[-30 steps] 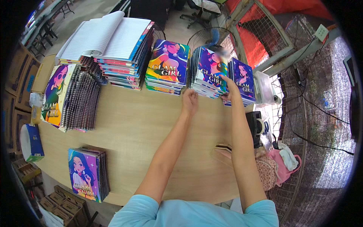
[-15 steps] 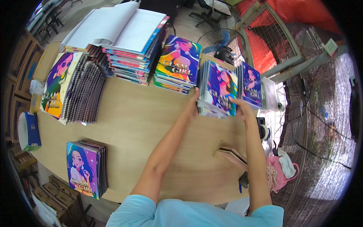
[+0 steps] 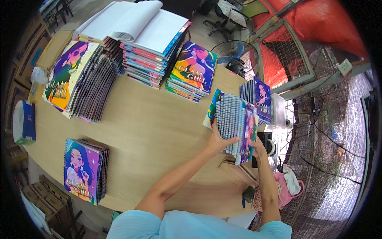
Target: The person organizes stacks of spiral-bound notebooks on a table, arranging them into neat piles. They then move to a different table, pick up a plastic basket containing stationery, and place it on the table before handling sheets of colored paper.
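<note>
A thick stack of spiral notebooks (image 3: 229, 119) is gripped between my two hands above the right side of the table. It is tilted, so the silvery coils of the spines show, along with part of a purple illustrated cover. My left hand (image 3: 219, 140) clasps the coil side, thumb across the spines. On the cover side, my right hand (image 3: 258, 146) holds the stack's right edge; some of its fingers are hidden. A green and yellow cover (image 3: 211, 113) sticks out at the stack's far left; whether it belongs to the held stack I cannot tell. Just beyond stands another purple notebook stack (image 3: 262, 99).
Along the far side stand a notebook stack (image 3: 193, 67), a tall pile with open lined pages (image 3: 159, 32) and a leaning stack (image 3: 67, 75). Another stack (image 3: 81, 169) is near left. A brown wooden-looking piece (image 3: 238, 169) lies near my right forearm. A fan (image 3: 234, 51) stands behind.
Both hands have lifted the notebook stack from its place at the far right, drawn it nearer and tipped it so its coils show. The view has shifted slightly.
</note>
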Demonstrator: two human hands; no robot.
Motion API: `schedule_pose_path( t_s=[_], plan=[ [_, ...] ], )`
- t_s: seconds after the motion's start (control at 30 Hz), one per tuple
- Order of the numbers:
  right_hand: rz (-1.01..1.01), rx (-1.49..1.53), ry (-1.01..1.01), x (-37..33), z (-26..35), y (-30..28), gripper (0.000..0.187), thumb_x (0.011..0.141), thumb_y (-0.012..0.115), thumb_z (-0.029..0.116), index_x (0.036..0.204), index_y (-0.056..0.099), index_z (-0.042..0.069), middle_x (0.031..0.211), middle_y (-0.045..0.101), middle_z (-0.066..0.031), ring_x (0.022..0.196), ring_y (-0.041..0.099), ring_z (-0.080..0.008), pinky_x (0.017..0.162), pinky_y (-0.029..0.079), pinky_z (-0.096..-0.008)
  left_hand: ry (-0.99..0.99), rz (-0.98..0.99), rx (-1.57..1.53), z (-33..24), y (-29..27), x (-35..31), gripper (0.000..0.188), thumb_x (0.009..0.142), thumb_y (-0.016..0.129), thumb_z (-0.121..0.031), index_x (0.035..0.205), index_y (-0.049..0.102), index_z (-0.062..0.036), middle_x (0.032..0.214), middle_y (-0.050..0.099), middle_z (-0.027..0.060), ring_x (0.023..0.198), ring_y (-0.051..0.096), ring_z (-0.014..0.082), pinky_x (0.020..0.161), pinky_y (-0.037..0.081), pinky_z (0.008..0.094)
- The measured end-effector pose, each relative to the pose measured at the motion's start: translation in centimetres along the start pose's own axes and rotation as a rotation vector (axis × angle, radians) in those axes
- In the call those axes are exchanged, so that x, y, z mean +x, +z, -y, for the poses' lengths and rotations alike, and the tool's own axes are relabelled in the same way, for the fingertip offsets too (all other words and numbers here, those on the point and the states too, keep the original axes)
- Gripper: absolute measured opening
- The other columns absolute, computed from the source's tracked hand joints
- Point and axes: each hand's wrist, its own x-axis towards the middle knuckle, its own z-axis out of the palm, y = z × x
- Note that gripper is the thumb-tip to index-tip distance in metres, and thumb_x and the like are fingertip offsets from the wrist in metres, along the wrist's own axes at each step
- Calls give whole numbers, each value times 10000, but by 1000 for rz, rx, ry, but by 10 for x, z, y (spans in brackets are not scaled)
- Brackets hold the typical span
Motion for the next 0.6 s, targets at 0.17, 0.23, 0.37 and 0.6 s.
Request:
schedule_pose_path(
  t_s=[0.17,0.23,0.37,0.6],
  plan=[
    [-191,39,-277,-58,19,22,754,595,776,105,1258,430,19,1072,546,-49,960,545,-176,846,437,-298,144,78,135,-83,10,-44,1265,525,852,-412,1376,58,83,1329,305,263,1259,326,353,1060,264,423],
    [-244,42,-327,-85,35,33,750,588,778,104,1249,434,21,1062,546,-48,951,547,-174,836,440,-296,175,98,185,-91,24,-69,1272,519,851,-416,1376,53,82,1339,290,271,1269,306,361,1064,255,424],
    [-310,-7,-293,-150,60,44,742,573,781,100,1230,444,24,1042,544,-46,933,551,-171,817,447,-293,11,227,148,-133,37,-111,1187,557,833,-329,1371,58,54,1340,299,272,1244,344,376,1029,301,436],
    [-244,-28,-66,-209,36,116,729,548,787,94,1197,460,31,1006,542,-41,901,558,-167,783,459,-288,-157,349,-16,-107,-32,-141,1193,570,831,-376,1390,75,51,1353,304,222,1269,317,309,1063,253,393]
  ],
)
